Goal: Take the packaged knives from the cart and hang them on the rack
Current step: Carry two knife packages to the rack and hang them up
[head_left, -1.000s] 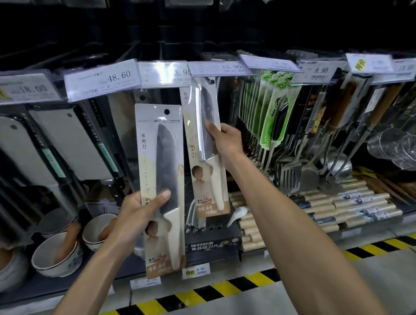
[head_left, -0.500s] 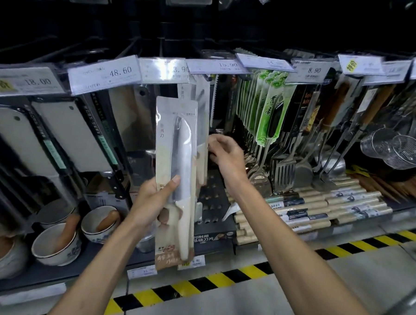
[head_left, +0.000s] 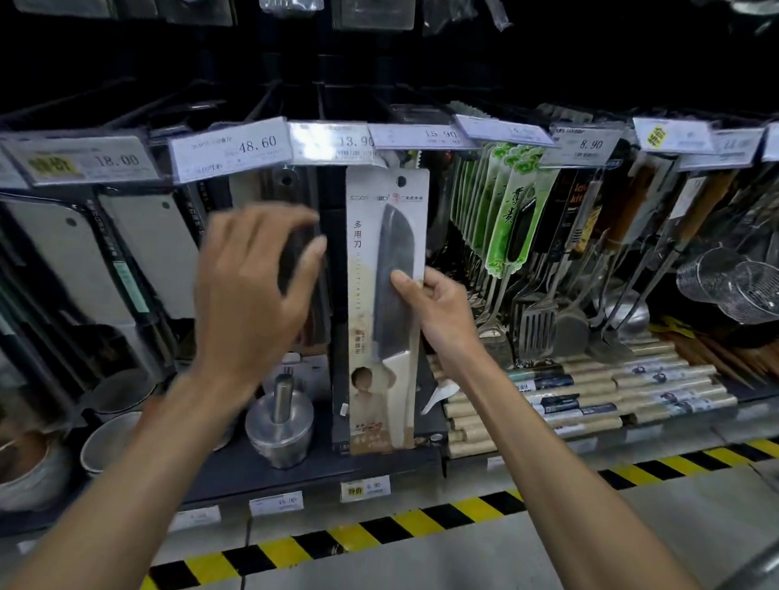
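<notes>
While our left hand (head_left: 252, 287) is hovering empty and loosely spread at nine o'clock, our right hand (head_left: 436, 311) is pinching the packaged knife (head_left: 378, 339) upright at centre. Its hang hole (head_left: 401, 180) is showing just under the 13.90 price tag (head_left: 332, 144) at twelve, seemingly unhooked: hanging looks unfinished.

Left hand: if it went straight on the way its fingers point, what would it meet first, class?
Probably the left edge of the packaged knife that the right hand holds, though blur leaves depth unclear.
</notes>
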